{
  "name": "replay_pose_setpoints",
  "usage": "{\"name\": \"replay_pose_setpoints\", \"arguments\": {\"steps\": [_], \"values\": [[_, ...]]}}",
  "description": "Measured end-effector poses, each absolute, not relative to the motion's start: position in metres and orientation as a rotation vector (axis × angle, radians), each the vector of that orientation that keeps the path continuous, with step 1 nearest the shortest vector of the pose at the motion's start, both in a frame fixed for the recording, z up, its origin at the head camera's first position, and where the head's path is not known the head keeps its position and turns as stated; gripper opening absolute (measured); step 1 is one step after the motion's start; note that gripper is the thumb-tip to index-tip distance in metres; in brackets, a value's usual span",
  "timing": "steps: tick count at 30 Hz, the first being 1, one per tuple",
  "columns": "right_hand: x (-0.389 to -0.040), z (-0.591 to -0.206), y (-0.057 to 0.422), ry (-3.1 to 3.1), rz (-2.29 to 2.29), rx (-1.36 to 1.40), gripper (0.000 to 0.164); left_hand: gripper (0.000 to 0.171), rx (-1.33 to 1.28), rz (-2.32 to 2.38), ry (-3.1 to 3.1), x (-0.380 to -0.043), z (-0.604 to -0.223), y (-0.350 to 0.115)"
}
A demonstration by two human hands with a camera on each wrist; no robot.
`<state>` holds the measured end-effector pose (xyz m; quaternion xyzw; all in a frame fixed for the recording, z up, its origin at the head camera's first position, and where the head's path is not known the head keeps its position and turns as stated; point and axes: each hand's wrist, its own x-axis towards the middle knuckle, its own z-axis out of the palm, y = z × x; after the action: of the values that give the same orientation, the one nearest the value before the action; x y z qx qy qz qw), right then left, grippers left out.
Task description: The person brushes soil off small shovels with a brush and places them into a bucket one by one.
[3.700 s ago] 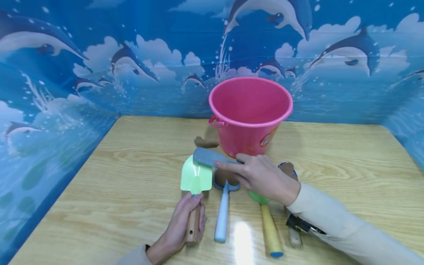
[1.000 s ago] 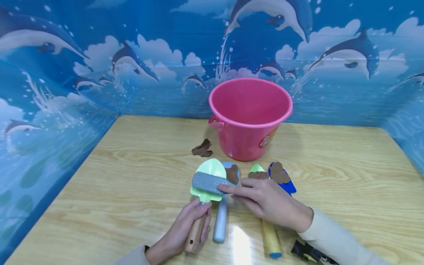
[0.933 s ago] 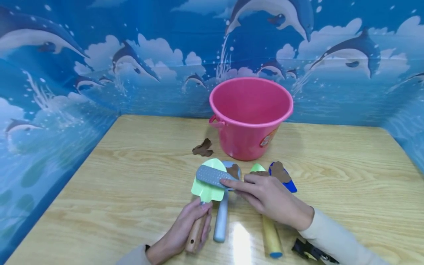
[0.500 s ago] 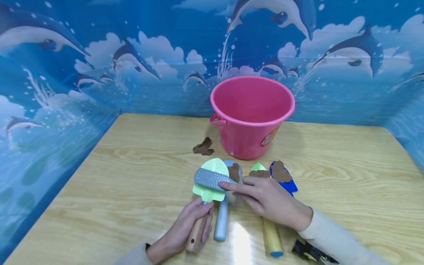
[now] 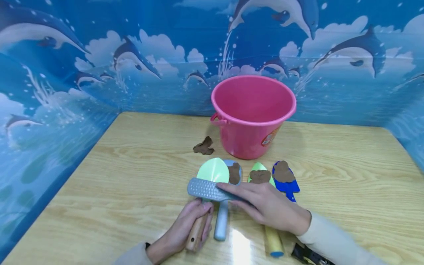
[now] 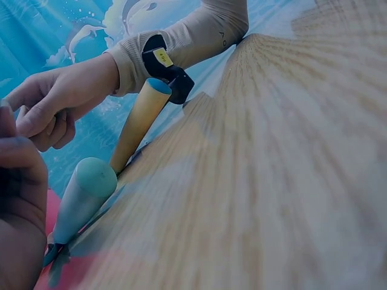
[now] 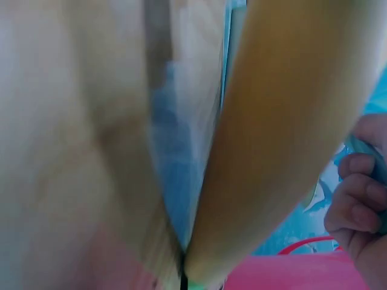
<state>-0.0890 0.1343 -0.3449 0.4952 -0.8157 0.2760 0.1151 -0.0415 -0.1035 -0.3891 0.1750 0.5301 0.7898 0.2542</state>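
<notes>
My left hand (image 5: 185, 224) grips the wooden handle of a pale green garden trowel (image 5: 213, 169), blade facing up. My right hand (image 5: 271, 208) holds a flat grey-blue brush (image 5: 202, 188) with a dotted head, the index finger stretched along its back. The brush lies crosswise over the lower blade, near the left thumb. No brown lump shows on the visible blade. In the right wrist view, fingers curl round the brush's blue handle (image 7: 381, 163); the left wrist view shows part of the left hand (image 6: 21, 211) at its edge.
A blue trowel (image 5: 220, 222), a green one with a yellow handle (image 5: 273, 241) and a dark blue one (image 5: 291, 187) lie alongside, brown clay-like lumps (image 5: 260, 176) on their blades. A brown piece (image 5: 203, 146) lies near the pink bucket (image 5: 245, 141).
The brush has swept across the green blade, from its tip down toward the handle. Earlier, the left hand brought the trowel slightly right. The brown piece by the bucket has changed shape or position.
</notes>
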Motion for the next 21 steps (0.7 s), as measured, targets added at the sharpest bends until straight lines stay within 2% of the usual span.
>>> {"name": "replay_pose_setpoints", "arguments": {"steps": [8, 21], "values": [[-0.088, -0.345, 0.134, -2.380, 0.777, 1.514, 0.045, 0.019, 0.456, 2.134, 1.453, -0.040, -0.388, -0.103], [-0.101, -0.345, 0.145, -2.441, 0.650, 1.354, 0.047, 0.020, 0.465, 2.126, 1.450, -0.040, -0.388, -0.102]]}}
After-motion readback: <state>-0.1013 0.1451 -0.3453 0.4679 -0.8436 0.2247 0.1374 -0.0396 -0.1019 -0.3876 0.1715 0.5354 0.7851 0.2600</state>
